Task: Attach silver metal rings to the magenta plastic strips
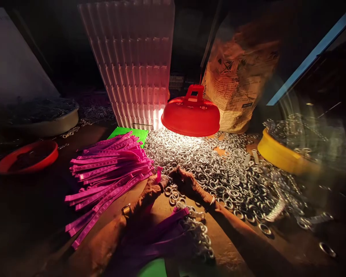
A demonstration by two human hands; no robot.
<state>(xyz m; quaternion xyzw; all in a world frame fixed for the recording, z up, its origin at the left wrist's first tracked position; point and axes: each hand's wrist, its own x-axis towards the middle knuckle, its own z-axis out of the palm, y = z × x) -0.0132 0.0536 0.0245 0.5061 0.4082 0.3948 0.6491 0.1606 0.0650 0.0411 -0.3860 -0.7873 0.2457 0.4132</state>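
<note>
Head view, dim but for one lamp: left hand (150, 190) pinched on the end of a pink strap (158, 174), tip poking up between the fingers; right hand (188, 184) just beside it, fingers curled down at the near edge of the heap of metal rings (219, 169), seemingly closed on a ring, though too small and shadowed to tell for certain. Hands close together, almost touching, low over the table (46, 223). Stack of loose pink straps (109, 169) fanned out to the left, lying partly on a green pad (129, 134); more straps with rings threaded on (187, 227) lying under the forearms, near the table's front edge. Red lamp shade (190, 115) hanging low over the heap, ribbed plastic trays (135, 61) standing behind, paper bag (242, 73) to its right, yellow bowl (279, 156) of rings at far right, red dish (27, 156) at far left. Likely trouble: a ring slipping from the fingertips and vanishing into the heap or rolling off the front edge, owing to the poor light beyond the lamp's pool; forearms dragging the threaded straps off the table; the strap tip bending away if pushed at an angle; knuckles brushing the low, possibly hot shade on a reach further into the heap.
</note>
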